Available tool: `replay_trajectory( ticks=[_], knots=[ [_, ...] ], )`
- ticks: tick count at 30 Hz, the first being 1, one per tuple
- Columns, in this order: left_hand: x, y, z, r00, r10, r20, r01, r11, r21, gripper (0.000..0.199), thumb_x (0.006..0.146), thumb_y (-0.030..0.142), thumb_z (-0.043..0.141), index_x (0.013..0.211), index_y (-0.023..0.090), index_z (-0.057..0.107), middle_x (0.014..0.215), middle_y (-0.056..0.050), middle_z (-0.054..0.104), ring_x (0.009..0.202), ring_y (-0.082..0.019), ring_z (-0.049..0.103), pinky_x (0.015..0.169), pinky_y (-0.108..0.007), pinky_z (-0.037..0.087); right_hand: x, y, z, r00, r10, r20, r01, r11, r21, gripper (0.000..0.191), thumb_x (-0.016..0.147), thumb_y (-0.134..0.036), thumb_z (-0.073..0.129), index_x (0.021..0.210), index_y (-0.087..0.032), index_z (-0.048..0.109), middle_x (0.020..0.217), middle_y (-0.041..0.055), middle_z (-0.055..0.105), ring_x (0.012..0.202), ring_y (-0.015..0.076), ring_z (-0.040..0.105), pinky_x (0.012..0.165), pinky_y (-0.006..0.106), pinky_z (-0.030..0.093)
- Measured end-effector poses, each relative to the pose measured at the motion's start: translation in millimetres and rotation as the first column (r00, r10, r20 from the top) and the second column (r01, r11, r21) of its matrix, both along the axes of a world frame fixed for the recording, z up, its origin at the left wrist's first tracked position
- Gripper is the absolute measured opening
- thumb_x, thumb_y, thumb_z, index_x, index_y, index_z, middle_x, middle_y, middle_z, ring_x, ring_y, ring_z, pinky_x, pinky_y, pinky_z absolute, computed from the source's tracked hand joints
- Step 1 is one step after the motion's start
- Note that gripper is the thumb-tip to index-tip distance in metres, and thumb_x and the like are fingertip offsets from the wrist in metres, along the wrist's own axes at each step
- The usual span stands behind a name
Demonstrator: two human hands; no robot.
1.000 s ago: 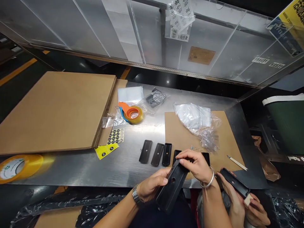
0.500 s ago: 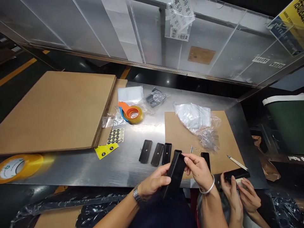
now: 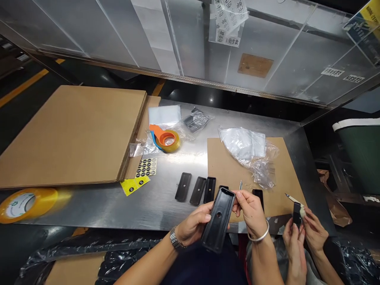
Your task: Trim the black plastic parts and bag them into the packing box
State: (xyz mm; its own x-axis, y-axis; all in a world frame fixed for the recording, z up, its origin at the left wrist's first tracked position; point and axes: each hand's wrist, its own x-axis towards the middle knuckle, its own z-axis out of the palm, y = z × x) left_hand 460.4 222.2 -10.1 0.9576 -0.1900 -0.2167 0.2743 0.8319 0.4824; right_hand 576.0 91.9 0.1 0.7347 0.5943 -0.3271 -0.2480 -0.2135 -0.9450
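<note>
A long, shallow black plastic tray [image 3: 218,225] with a small round hole in its floor is tilted up in front of me, hollow side showing. My left hand [image 3: 194,223] wraps round its left side, the thumb over the rim. At the upper right corner, my right hand [image 3: 249,208] pinches the tray's edge; some of its fingertips are hidden. Just beyond, several similar black trays lie on the bench, among them a tray [image 3: 183,187], another tray [image 3: 197,190] and a glossier tray [image 3: 209,190]. One more black piece [image 3: 258,197] lies behind my right hand.
A co-worker's hands [image 3: 307,233] hold a small black part at the right. Plastic bags [image 3: 243,146] and a thin pointed tool [image 3: 240,185] lie on cardboard [image 3: 285,170]. Leftward are a tape dispenser [image 3: 166,139], round stickers [image 3: 147,167], stacked cardboard [image 3: 74,134] and a tape roll [image 3: 22,205].
The black tray in my hands has turned so that its hollow inside and hole face me. The co-worker's black part has gone from lying flat to upright.
</note>
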Motion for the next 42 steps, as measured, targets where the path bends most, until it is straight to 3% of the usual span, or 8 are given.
replay_trajectory(
  ticks=[4, 9, 11, 15, 19, 25, 32, 42],
  knots=[
    [6.5, -2.6, -16.8, 0.986, 0.138, -0.091, -0.125, 0.983, 0.131, 0.041, 0.069, 0.025, 0.053, 0.108, 0.013, 0.052, 0.09, -0.008, 0.061, 0.081, -0.019, 0.056, 0.072, -0.029, 0.042, -1.1, -2.9, -20.1, 0.955, 0.268, 0.123, -0.24, 0.949, -0.204, 0.044, 0.082, -0.044, 0.045, 0.113, -0.013, 0.051, 0.061, -0.0012, 0.054, 0.05, 0.0082, 0.048, 0.043, 0.018, 0.036],
    [12.1, -11.3, -55.4, 0.939, 0.29, -0.186, -0.169, 0.859, 0.483, 0.046, 0.073, 0.025, 0.054, 0.117, 0.015, 0.044, 0.098, -0.006, 0.056, 0.077, -0.013, 0.054, 0.068, -0.025, 0.045, -8.0, -5.3, -56.4, 0.792, 0.558, 0.247, -0.331, 0.733, -0.594, 0.022, 0.083, -0.027, 0.041, 0.089, -0.016, 0.059, 0.055, -0.0038, 0.052, 0.05, 0.0084, 0.048, 0.048, 0.018, 0.034],
    [10.3, -13.4, -72.0, 0.95, 0.258, -0.174, -0.072, 0.727, 0.683, 0.052, 0.079, 0.031, 0.047, 0.126, 0.014, 0.032, 0.104, -0.008, 0.051, 0.076, -0.011, 0.056, 0.068, -0.025, 0.047, -3.8, -8.1, -70.8, 0.811, 0.524, 0.261, -0.236, 0.7, -0.674, 0.023, 0.084, -0.023, 0.037, 0.085, -0.016, 0.059, 0.062, -0.0003, 0.058, 0.058, 0.0108, 0.053, 0.053, 0.019, 0.036],
    [1.3, -9.3, -99.5, 0.973, 0.153, -0.173, 0.124, 0.288, 0.95, 0.05, 0.085, 0.031, 0.029, 0.131, 0.011, 0.025, 0.102, -0.011, 0.049, 0.081, -0.014, 0.057, 0.068, -0.028, 0.048, 21.4, -14.9, -95.7, 0.844, 0.458, 0.277, -0.011, 0.532, -0.846, 0.031, 0.087, -0.023, 0.029, 0.087, -0.011, 0.058, 0.076, 0.0114, 0.064, 0.07, 0.018, 0.06, 0.061, 0.024, 0.039],
    [-1.9, -11.1, -117.5, 0.982, 0.007, -0.189, 0.189, 0.049, 0.981, 0.044, 0.083, 0.023, 0.032, 0.126, 0.02, 0.039, 0.094, -0.009, 0.053, 0.085, -0.02, 0.055, 0.077, -0.037, 0.044, 46.6, -10.5, -113.2, 0.852, 0.447, 0.271, 0.117, 0.343, -0.932, 0.034, 0.089, -0.028, 0.028, 0.093, -0.009, 0.056, 0.08, 0.0176, 0.064, 0.077, 0.0225, 0.063, 0.065, 0.029, 0.042],
    [13.1, -35.2, -141.4, 0.914, -0.262, -0.309, 0.248, -0.242, 0.938, 0.045, 0.079, 0.018, 0.04, 0.123, 0.02, 0.042, 0.094, -0.013, 0.058, 0.082, -0.024, 0.058, 0.073, -0.039, 0.044, 56.5, 10.1, -130.8, 0.841, 0.486, 0.237, 0.165, 0.187, -0.968, 0.034, 0.091, -0.031, 0.028, 0.103, -0.009, 0.051, 0.08, 0.0104, 0.064, 0.08, 0.0195, 0.063, 0.072, 0.035, 0.045],
    [10.1, -30.1, -153.2, 0.888, -0.324, -0.327, 0.206, -0.355, 0.912, 0.031, 0.082, 0.013, 0.036, 0.11, 0.02, 0.047, 0.096, -0.01, 0.055, 0.09, -0.021, 0.056, 0.074, -0.033, 0.045, 59.5, 15.7, -136.7, 0.842, 0.507, 0.187, 0.15, 0.112, -0.982, 0.033, 0.09, -0.036, 0.033, 0.104, -0.011, 0.049, 0.081, 0.0071, 0.064, 0.078, 0.0173, 0.063, 0.073, 0.035, 0.046],
    [3.6, -26.3, -157.9, 0.9, -0.359, -0.248, 0.121, -0.34, 0.932, 0.027, 0.085, 0.014, 0.03, 0.105, 0.02, 0.047, 0.095, -0.008, 0.051, 0.085, -0.019, 0.051, 0.072, -0.032, 0.045, 51.0, 11.4, -138.5, 0.839, 0.506, 0.199, 0.16, 0.119, -0.98, 0.036, 0.089, -0.037, 0.026, 0.11, -0.011, 0.042, 0.08, 0.0159, 0.065, 0.079, 0.0259, 0.064, 0.067, 0.035, 0.044]
  ],
)
